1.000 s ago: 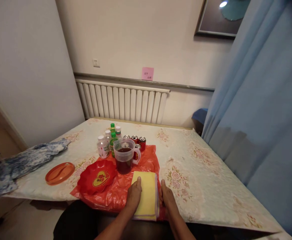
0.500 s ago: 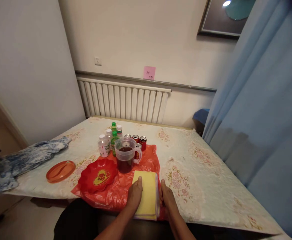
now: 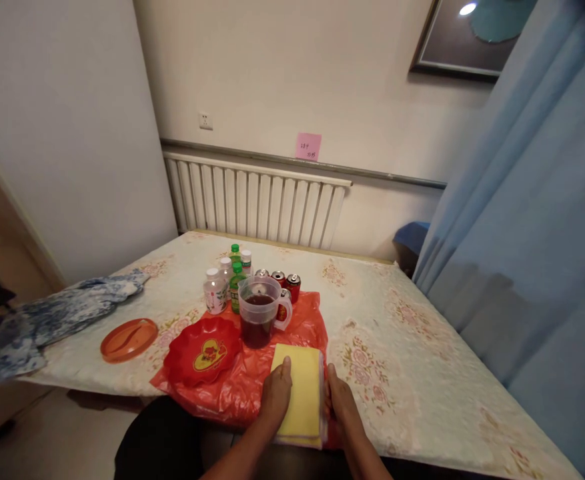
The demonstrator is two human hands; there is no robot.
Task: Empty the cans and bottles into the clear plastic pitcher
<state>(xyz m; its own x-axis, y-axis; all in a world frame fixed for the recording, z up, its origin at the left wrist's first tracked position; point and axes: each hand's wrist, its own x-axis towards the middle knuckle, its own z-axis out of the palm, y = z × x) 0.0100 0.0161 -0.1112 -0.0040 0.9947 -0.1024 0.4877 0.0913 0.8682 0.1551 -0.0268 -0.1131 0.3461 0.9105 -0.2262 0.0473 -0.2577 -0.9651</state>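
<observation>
A stack of folded cloths with a yellow one on top (image 3: 302, 390) lies at the near edge of the table, on a red plastic bag (image 3: 242, 383). My left hand (image 3: 275, 399) rests flat on the stack's left side, fingers together and stretched forward. At the stack's right edge my right hand (image 3: 339, 407) presses against the side of the cloths with fingers extended. Just beyond the stack stands a clear plastic jug (image 3: 259, 320) part full of dark liquid.
A red heart-patterned dish (image 3: 203, 350) sits left of the jug, an orange plate (image 3: 129, 339) further left. Small bottles (image 3: 225, 287) and red cans (image 3: 287, 283) stand behind the jug. Blue-white fabric (image 3: 47, 320) drapes the table's left edge. A blue curtain (image 3: 532, 233) hangs on the right.
The view has shifted slightly left and down. Both hands stay on the yellow cloth stack in the same places.
</observation>
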